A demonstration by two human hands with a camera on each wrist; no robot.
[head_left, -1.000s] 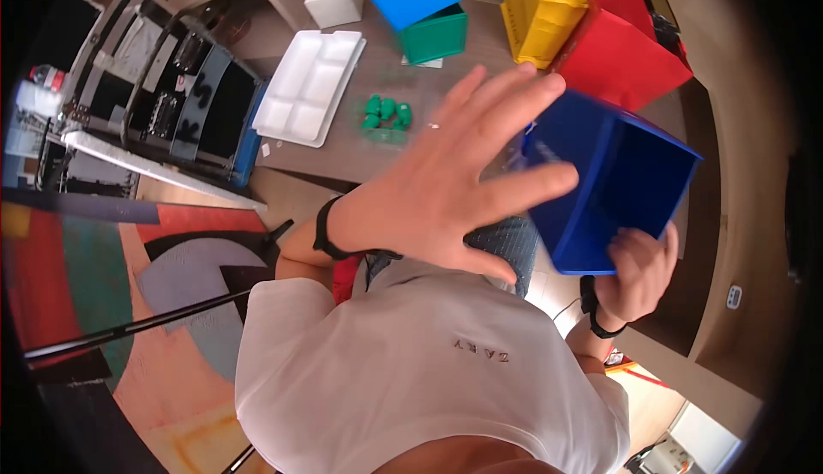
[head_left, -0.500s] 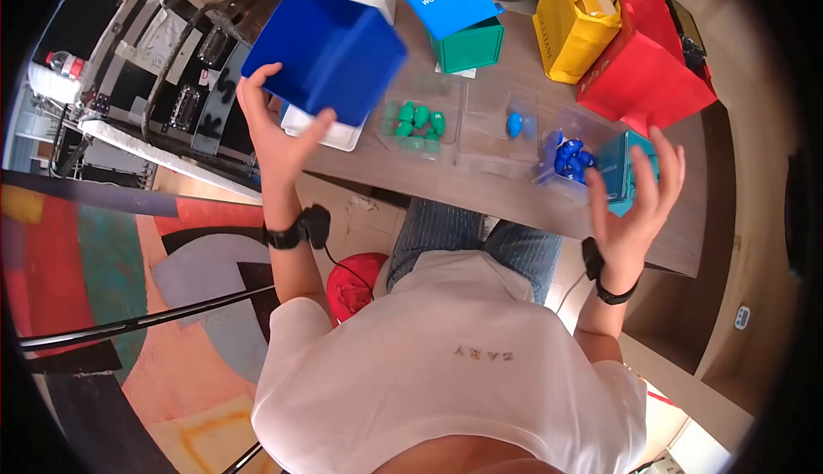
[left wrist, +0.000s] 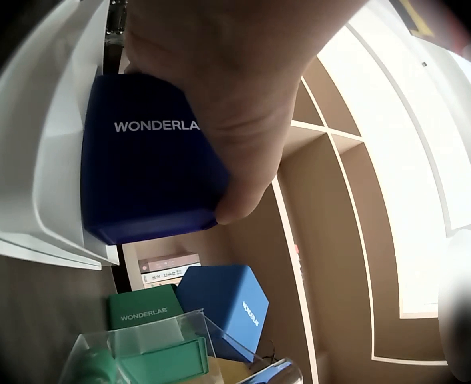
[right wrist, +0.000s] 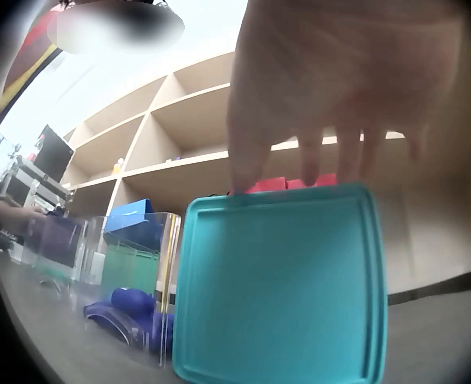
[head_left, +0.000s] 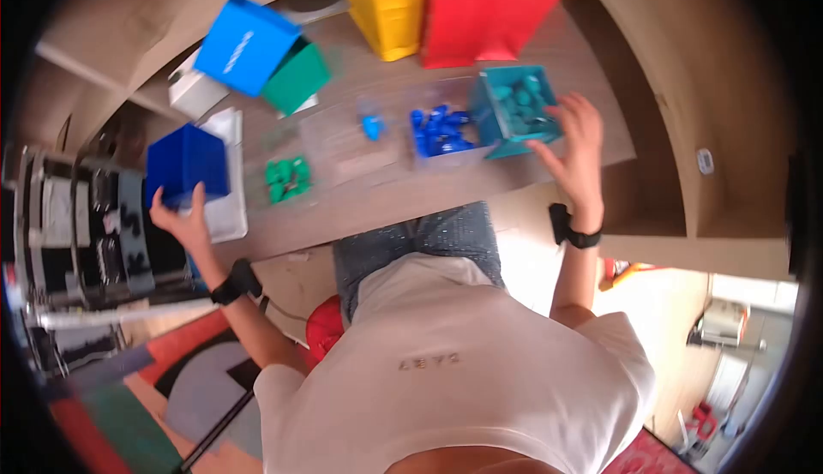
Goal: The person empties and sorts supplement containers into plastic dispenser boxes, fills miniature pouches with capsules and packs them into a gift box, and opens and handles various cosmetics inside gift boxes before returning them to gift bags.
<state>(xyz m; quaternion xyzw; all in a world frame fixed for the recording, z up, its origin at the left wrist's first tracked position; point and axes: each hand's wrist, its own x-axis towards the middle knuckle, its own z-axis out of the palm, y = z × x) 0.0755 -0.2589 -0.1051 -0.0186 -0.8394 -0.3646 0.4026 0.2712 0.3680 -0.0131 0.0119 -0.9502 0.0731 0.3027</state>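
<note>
My left hand (head_left: 184,224) holds a dark blue box (head_left: 187,161) over the white tray (head_left: 228,215). In the left wrist view, the thumb of that hand (left wrist: 235,104) lies along the edge of the box (left wrist: 139,180), with the tray beside it. Around the near right corner of a teal box (head_left: 486,121) with teal pieces inside, my right hand (head_left: 581,157) has its fingers spread. The right wrist view has this hand's fingers (right wrist: 347,148) at the upper rim of the teal box (right wrist: 279,280); whether they all touch it is unclear.
Clear bins with dark blue pieces (head_left: 444,135), one light blue piece (head_left: 371,127) and green pieces (head_left: 287,180) stand between the hands. Behind are a light blue box (head_left: 244,45), a green box (head_left: 297,78), a yellow bag (head_left: 386,15) and a red bag (head_left: 489,15).
The dark blue box passed from my right hand to my left, then went lower and left to the tray. My right hand has come to the teal box. The head view has shifted.
</note>
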